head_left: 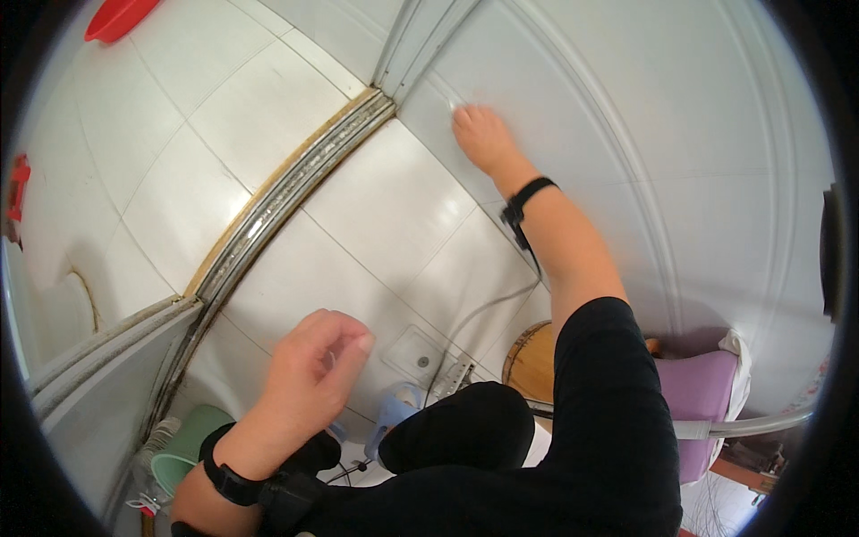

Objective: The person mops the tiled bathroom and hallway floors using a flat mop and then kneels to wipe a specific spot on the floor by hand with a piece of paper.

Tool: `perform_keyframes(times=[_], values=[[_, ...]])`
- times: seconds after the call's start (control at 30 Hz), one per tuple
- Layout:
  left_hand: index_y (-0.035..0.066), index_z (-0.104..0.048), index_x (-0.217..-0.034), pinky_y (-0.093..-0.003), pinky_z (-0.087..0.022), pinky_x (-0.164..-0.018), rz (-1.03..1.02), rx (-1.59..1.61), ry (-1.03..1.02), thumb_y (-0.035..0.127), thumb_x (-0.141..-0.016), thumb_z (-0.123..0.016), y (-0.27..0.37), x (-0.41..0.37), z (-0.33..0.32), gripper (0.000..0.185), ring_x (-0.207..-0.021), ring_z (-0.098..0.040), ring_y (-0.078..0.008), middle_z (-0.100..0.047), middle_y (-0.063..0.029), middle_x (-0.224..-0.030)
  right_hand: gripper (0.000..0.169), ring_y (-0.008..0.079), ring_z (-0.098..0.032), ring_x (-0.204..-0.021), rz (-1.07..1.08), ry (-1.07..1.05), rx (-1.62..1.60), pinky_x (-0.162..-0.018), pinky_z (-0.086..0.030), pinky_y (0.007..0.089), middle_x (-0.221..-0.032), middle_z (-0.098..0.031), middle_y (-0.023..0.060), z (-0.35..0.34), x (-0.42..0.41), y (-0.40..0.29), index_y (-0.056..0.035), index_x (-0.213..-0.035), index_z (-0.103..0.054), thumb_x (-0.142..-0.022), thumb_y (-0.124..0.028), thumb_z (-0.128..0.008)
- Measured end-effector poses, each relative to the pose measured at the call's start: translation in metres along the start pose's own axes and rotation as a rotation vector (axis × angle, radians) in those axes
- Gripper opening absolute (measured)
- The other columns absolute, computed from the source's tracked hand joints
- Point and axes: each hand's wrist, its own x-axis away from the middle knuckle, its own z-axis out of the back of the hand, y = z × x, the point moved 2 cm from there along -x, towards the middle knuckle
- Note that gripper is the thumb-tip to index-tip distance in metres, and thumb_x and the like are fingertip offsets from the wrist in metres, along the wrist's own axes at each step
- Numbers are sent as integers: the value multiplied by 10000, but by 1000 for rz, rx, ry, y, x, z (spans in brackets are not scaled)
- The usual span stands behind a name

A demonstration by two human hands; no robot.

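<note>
My right hand [484,137] reaches up to the pale panelled wall [577,127], its fingers bent against the surface low down near the corner. Something whitish shows at the fingertips, too blurred to name. My left hand [315,369] hovers over the white floor tiles [382,181], fingers curled and thumb tip meeting the forefinger; I see nothing held in it. A black band circles each wrist. Beyond the hands, a dirty metal sliding-door track [295,181] crosses the floor diagonally.
Near my blue slippers [396,409] are a square floor drain [419,356], a white power strip [456,376] with a grey cable, and a round wooden board [530,359]. A green bin [194,446] stands at left. A purple cushion [698,396] lies right. A red basin [117,19] sits beyond the track.
</note>
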Motion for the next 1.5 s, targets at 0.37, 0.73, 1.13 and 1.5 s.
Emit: perform_keyframes(times=[0.37,0.73,1.13,1.5], values=[[37,-558,-800,-321,-430,-583,-1,-86,59,100,-786,-548,-28,2,1,65,-646,-530,-261,-532,-114,-728,234,178,-522,-857,-647,-818,-719,-767,-424,283,-926,-553,73,91,78,-6,-16,-998,-560,-766,-47,-555],[19,-557,-812,-319,-426,-544,-140,-284,117,129,-808,-557,-40,99,-7,110,-596,-520,-254,-536,-126,-745,271,145,-516,-803,-1097,79,-2994,-724,-411,272,-931,-561,64,281,39,-43,-25,-1079,-474,-815,-61,-523],[-1,-553,-782,-293,-430,-577,-31,-414,130,102,-799,-563,193,220,78,105,-624,-539,-219,-538,-131,-712,245,116,-499,-799,-1243,-367,-2819,-713,-393,257,-862,-539,20,490,201,-97,-6,-1024,-520,-781,-27,-542],[10,-568,-806,-215,-409,-537,-69,-377,-239,236,-884,-472,294,261,35,257,-581,-474,-83,-516,-14,-661,277,123,-528,-796,-1823,463,-2564,-704,-419,250,-890,-560,16,663,415,-111,-27,-1045,-522,-770,-21,-554]])
